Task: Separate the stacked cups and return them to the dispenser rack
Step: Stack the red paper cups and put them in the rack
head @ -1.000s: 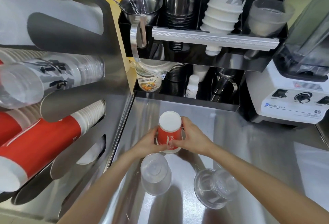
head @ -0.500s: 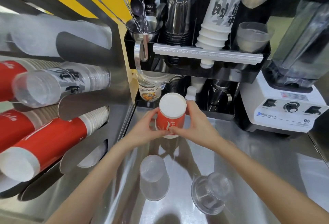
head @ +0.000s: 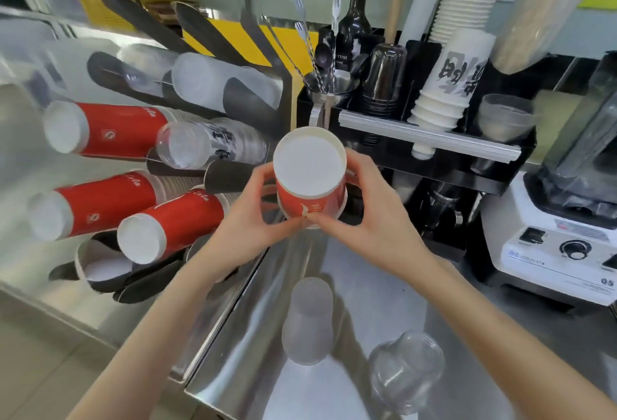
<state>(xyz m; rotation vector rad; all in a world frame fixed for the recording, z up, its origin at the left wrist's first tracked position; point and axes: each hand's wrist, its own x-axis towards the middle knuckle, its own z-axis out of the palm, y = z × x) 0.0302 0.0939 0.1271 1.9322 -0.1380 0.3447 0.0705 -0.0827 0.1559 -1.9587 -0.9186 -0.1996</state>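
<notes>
An upside-down red paper cup stack (head: 310, 186) with a white base is held in the air above the steel counter, base towards me. My left hand (head: 248, 219) grips its left side and my right hand (head: 374, 219) grips its right side near the rim. To the left stands the dispenser rack (head: 247, 105), with rows of red paper cups (head: 117, 132) and clear printed cups (head: 207, 145) lying on their sides. A frosted plastic cup (head: 309, 322) and a clear plastic cup (head: 405, 373) stand upside down on the counter (head: 367, 286) below my hands.
A black organiser (head: 430, 149) behind my hands holds white printed paper cups (head: 447, 92), dark cups, a metal jug of spoons and a bottle. A white blender base (head: 561, 249) with its jar stands at the right. The counter edge runs at lower left.
Both hands have lifted the red cup stack up from the counter and a little towards the rack. The view has tilted up, showing more of the rack.
</notes>
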